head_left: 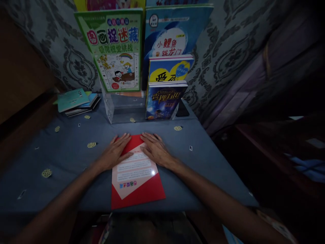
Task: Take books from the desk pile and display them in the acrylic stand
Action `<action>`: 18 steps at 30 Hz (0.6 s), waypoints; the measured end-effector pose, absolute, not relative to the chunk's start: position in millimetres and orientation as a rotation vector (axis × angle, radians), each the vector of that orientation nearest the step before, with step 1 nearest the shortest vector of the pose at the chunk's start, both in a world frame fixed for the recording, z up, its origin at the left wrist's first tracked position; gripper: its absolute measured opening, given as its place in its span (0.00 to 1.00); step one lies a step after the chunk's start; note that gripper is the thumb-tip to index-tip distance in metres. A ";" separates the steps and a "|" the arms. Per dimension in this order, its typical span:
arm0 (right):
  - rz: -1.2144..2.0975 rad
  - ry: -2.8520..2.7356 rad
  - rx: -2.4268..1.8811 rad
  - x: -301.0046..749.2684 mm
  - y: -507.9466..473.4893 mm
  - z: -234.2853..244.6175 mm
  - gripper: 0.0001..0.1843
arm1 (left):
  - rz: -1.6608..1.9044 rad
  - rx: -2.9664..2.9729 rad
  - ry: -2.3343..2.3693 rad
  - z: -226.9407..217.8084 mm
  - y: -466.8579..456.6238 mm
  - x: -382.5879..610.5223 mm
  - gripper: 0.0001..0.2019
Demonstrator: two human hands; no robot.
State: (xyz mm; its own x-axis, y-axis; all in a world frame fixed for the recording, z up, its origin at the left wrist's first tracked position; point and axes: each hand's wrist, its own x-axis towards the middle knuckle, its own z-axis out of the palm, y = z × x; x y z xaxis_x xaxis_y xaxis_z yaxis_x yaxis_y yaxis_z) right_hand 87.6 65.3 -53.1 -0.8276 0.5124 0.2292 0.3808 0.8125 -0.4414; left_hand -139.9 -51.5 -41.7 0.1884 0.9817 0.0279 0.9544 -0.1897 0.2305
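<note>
Mid-frame, the left hand and right hand lie flat on a red booklet on the surface. Each grip is open, clasping nothing.

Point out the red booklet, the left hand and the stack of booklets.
red booklet [134, 171]: head view, white text panel.
left hand [115, 153]: head view, back of the hand.
stack of booklets [73, 100]: head view, teal top cover.

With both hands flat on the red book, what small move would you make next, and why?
Probably grip the red book by its side edges: the left hand and right hand lie flat on its far end, holding nothing yet.
</note>
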 end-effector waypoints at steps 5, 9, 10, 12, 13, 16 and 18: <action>0.560 -2.583 -0.700 90.4 72.9 -57.7 0.25 | 0.225 2.261 2.159 -51.1 -64.3 -136.9 0.35; 0.699 -2.465 -0.659 90.2 87.4 -62.6 0.22 | 0.183 2.274 2.141 -46.9 -61.3 -130.5 0.38; 0.757 -2.436 -0.662 90.3 91.8 -63.2 0.22 | 0.181 2.282 2.119 -45.2 -58.2 -127.5 0.38; 0.880 -2.379 -0.682 90.7 100.1 -63.5 0.21 | 0.174 2.306 2.048 -42.5 -49.9 -119.7 0.38; 0.936 -2.353 -0.695 91.0 103.7 -63.3 0.22 | 0.175 2.322 2.007 -41.7 -45.3 -115.3 0.38; 1.043 -2.290 -0.721 91.7 111.0 -62.1 0.24 | 0.196 2.389 1.877 -41.8 -31.6 -102.4 0.37; 1.076 -2.273 -0.713 91.7 112.7 -61.5 0.25 | 0.197 2.450 1.768 -42.3 -24.6 -96.1 0.35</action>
State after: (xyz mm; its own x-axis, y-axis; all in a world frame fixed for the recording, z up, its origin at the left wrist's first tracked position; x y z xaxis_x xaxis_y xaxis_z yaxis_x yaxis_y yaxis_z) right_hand 91.7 112.7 -61.5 -0.7252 0.6494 0.2288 0.2348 0.5456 -0.8044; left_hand -96.1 -24.6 -42.3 0.3120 0.9493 0.0387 0.9345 -0.3139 0.1678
